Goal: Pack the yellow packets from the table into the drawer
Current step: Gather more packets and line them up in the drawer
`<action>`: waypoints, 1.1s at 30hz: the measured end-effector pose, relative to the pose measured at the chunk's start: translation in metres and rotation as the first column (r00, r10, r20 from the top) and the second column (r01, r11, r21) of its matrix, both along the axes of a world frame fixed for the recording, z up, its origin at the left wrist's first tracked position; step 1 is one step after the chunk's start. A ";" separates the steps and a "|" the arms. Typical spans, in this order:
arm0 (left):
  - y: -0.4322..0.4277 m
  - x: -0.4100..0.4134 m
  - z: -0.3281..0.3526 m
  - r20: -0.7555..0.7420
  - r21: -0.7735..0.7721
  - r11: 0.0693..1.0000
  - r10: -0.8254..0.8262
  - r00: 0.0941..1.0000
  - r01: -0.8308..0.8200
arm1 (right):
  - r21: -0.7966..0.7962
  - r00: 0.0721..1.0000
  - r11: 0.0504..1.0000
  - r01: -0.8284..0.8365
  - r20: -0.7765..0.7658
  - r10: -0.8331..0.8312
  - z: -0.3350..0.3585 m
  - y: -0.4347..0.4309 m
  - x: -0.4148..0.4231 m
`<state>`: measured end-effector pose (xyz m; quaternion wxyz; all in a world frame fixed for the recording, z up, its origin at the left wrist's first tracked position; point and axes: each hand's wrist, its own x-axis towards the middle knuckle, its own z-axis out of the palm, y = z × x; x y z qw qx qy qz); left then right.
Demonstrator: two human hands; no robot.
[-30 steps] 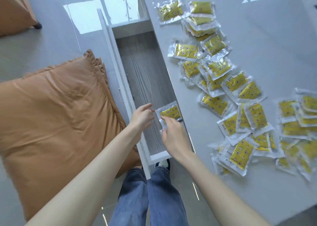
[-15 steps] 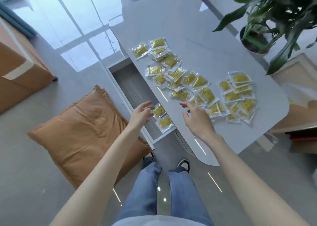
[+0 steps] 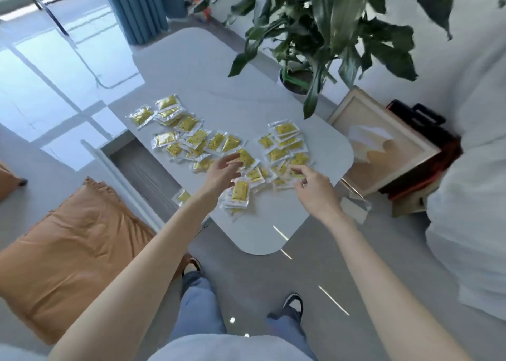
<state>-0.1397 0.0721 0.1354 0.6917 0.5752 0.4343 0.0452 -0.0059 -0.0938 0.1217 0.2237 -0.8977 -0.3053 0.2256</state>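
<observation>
Several yellow packets (image 3: 197, 137) in clear wrappers lie scattered across the white table (image 3: 246, 106). The drawer (image 3: 145, 171) stands pulled out at the table's left side, and one packet (image 3: 183, 196) shows inside it near my left forearm. My left hand (image 3: 223, 173) hovers over the packets at the table's near middle, fingers spread, holding nothing. My right hand (image 3: 312, 185) reaches to the right-hand cluster of packets (image 3: 284, 141), fingertips just at its near edge, fingers apart and blurred. A small stack of packets (image 3: 239, 193) lies between the two hands.
An orange cushion (image 3: 71, 251) lies on the floor left of the drawer. A potted plant (image 3: 301, 67) stands behind the table. A framed picture (image 3: 383, 144) and a dark case (image 3: 421, 119) lean at the right, beside white bedding (image 3: 471, 223). My legs and shoes are below.
Both hands have left the drawer and moved right, over the packets on the table. A packet has been let go in the drawer. The view has risen and pulled back.
</observation>
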 end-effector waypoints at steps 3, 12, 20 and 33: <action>-0.041 0.037 0.003 0.003 -0.007 0.999 0.041 0.999 -0.041 | 0.028 0.999 0.999 -0.015 -0.040 0.016 0.005 -0.035 0.030; -0.114 0.108 0.003 -0.060 0.009 0.993 0.122 0.991 -0.122 | 0.025 0.988 0.995 -0.094 -0.123 0.096 0.017 -0.103 0.114; -0.083 0.147 -0.036 -0.101 0.028 0.984 0.179 0.979 -0.177 | -0.007 0.962 0.980 -0.201 -0.188 0.196 -0.013 -0.058 0.179; -0.011 0.212 -0.133 -0.186 -0.016 0.947 0.314 0.931 -0.322 | -0.112 0.894 0.915 -0.387 -0.288 0.343 -0.123 0.052 0.240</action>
